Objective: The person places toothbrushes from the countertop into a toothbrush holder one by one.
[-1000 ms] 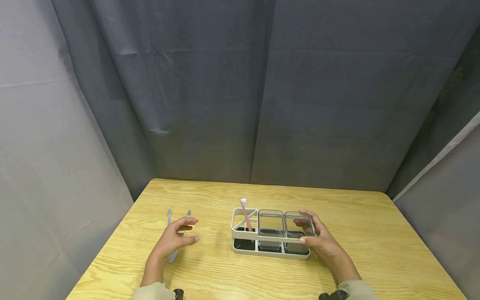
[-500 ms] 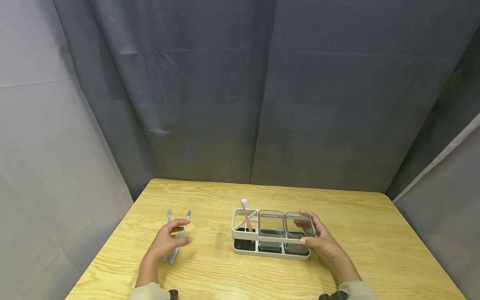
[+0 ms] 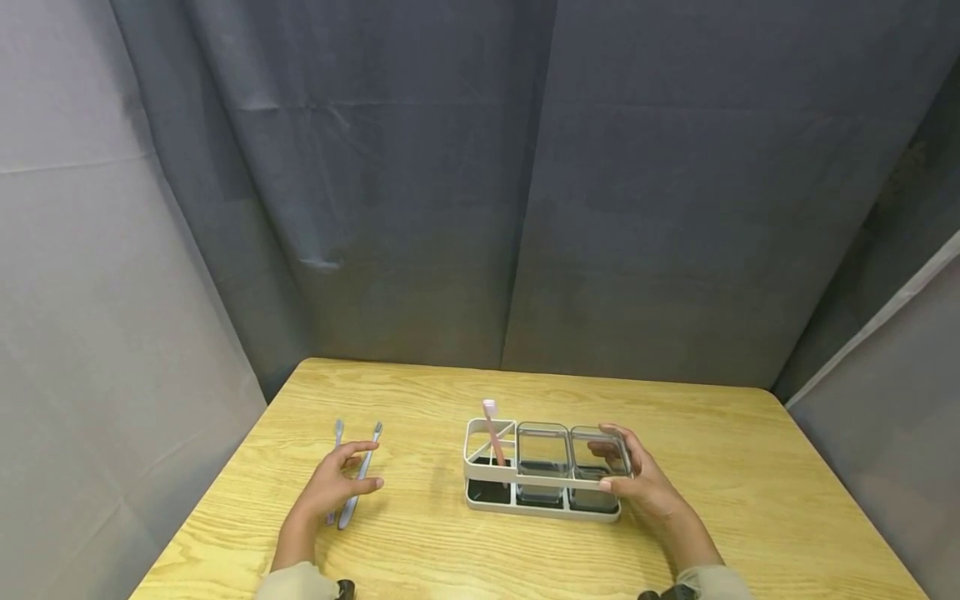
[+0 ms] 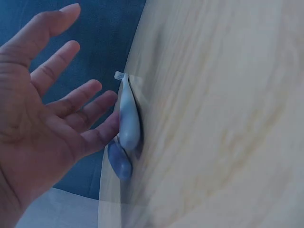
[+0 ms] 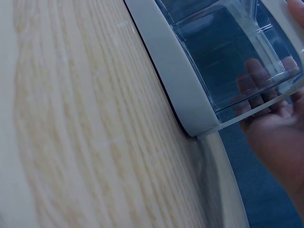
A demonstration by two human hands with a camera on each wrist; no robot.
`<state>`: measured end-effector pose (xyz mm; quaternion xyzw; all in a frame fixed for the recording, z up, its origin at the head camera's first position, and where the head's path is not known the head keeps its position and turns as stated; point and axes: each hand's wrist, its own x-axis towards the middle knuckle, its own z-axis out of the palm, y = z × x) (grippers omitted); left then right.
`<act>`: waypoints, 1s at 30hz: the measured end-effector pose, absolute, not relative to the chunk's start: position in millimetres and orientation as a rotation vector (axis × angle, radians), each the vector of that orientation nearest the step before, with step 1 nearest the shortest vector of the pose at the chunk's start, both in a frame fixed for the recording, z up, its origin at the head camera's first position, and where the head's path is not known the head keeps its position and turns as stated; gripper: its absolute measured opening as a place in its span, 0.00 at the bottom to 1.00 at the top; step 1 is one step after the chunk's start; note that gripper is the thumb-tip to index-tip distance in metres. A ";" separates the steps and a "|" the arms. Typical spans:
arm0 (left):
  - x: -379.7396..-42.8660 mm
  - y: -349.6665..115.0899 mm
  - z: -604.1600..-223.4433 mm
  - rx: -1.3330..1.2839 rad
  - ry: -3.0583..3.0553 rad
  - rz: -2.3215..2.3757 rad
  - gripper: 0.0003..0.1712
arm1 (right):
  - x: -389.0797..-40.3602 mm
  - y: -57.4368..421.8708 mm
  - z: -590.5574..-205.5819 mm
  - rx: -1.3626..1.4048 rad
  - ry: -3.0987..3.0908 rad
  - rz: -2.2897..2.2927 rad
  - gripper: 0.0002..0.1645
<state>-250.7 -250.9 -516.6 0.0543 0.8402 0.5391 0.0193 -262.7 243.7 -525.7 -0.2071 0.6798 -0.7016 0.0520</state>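
My left hand (image 3: 330, 483) hovers over two toothbrushes on the left of the table, thumb and fingers spread with nothing between them. The nearer toothbrush (image 3: 360, 492) has a pale handle and dark bristles; the other toothbrush (image 3: 339, 429) is partly hidden behind the hand. In the left wrist view the little finger overlaps the pale handle (image 4: 129, 118), with a bluer handle (image 4: 118, 159) below it. My right hand (image 3: 651, 483) grips the right end of a white toothbrush holder (image 3: 543, 477), thumb in front and fingers behind. A pink toothbrush (image 3: 493, 433) leans in its left section.
Two clear square cups (image 3: 543, 446) sit in the holder's middle and right sections. The wooden table (image 3: 435, 567) ends at the back against a grey curtain (image 3: 420, 208). More curtain hangs along both sides.
My left hand has shifted a little left and back toward me over the toothbrushes, then nearly stopped. The right hand and the holder stay in place.
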 end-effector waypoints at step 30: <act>-259.8 -253.6 -514.5 -0.126 2.469 1.611 0.38 | -264.3 244.4 -526.6 -0.728 2.072 -2.135 0.48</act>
